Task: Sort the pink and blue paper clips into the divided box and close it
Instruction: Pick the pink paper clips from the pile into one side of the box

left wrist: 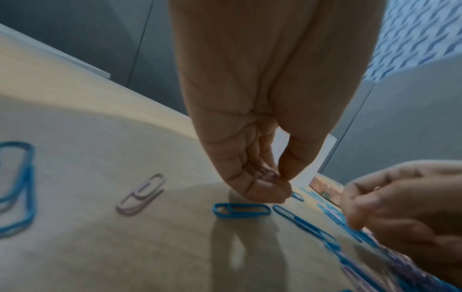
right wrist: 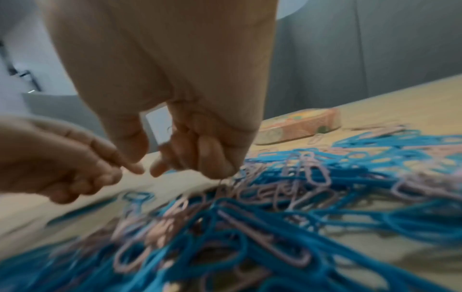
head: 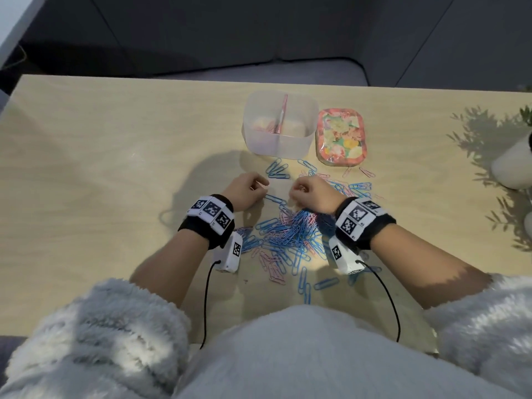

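Observation:
The translucent divided box (head: 305, 145) stands open at the table's far middle, with pink clips in its left compartment. Its floral lid (head: 341, 138) lies flat to the right of it. A tangled pile of pink and blue paper clips (head: 288, 234) spreads between my wrists and fills the right wrist view (right wrist: 275, 207). My left hand (head: 259, 185) hovers at the pile's far left edge, fingers curled, thumb pinching small pinkish clips (left wrist: 270, 174). My right hand (head: 299, 191) is close beside it, fingers curled, with pink clips dangling from them (right wrist: 226, 180); this view is blurred.
Loose blue clips (head: 277, 169) lie in front of the box, and one blue clip (left wrist: 241, 210) lies just under my left fingertips. A white pot (head: 515, 162) with a plant stands at the right table edge. The table's left half (head: 100, 168) is bare wood.

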Demonstrator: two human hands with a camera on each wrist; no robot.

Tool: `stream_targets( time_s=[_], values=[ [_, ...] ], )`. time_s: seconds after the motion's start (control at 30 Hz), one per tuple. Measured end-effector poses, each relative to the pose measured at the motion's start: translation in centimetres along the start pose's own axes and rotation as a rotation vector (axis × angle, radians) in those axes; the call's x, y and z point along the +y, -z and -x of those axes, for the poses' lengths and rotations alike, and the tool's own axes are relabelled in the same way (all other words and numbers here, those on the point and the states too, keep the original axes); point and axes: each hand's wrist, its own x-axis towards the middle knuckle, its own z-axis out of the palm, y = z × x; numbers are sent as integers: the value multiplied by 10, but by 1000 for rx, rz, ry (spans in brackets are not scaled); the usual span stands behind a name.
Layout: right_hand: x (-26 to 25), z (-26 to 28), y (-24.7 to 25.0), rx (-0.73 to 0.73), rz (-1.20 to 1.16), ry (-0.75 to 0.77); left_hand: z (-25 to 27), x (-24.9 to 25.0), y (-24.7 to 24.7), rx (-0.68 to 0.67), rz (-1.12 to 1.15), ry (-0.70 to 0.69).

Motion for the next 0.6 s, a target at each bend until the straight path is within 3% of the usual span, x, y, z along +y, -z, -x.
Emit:
stream_targets(
  time_s=[0.07,0.13,0.2,0.3,0.43,0.6],
  values=[
    [-3,1,-12,26,304,0,4,2,-3,-13,78,65],
    [-9,3,-23,75,457,-31,8,4,-5,-11,96,82],
    [-14,2,-27,60,415,-59,11,4,-6,-9,41,58],
    [-15,-4,-22,-18,151,-114,18,4,-12,-26,-120,29],
    [-7,-6,1,115,-78,-162,21,5,-21,0,-258,-29],
    [-1,3,21,320,205,-101,23,15,-34,-5,-421,-49]
  ],
)
